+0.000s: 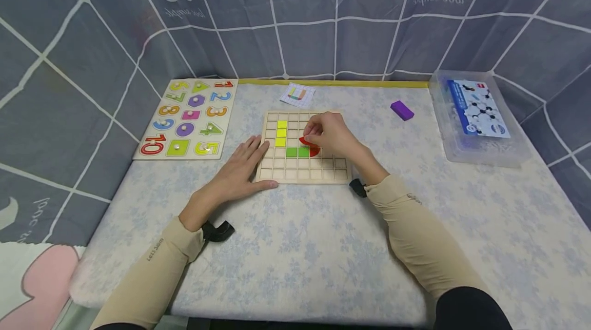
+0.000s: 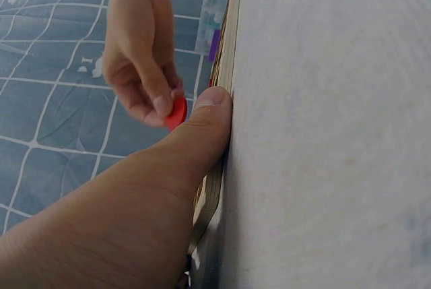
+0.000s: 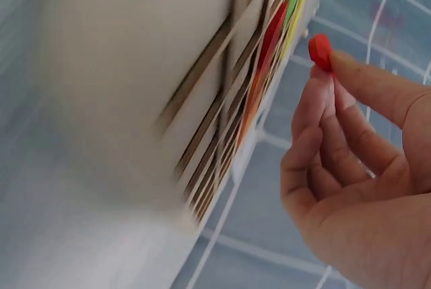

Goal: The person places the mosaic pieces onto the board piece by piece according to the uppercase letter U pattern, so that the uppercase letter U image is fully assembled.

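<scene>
A wooden grid board [image 1: 292, 175] lies on the table between the hands. Yellow squares [image 1: 280, 141] stand in a column on its left, and green squares [image 1: 297, 152] fill part of a lower row. Right of the green sits a red piece [image 1: 315, 152] with a curved edge. Above the board, my right hand [image 1: 333, 134] pinches another small red piece [image 3: 320, 52] between thumb and fingertips; the right wrist view has it raised off the grid. My left hand [image 1: 237, 171] rests at the board's left side, fingers extended, its thumb [image 2: 210, 104] along the near edge.
Behind the board lies a small pattern card [image 1: 297, 95]. A number-and-shape puzzle board [image 1: 185, 119] is at the back left. A purple block [image 1: 402, 110] lies to the right, near a clear plastic box [image 1: 480, 153] with a blue-and-white label. A grey checked curtain [image 1: 304, 47] hangs behind.
</scene>
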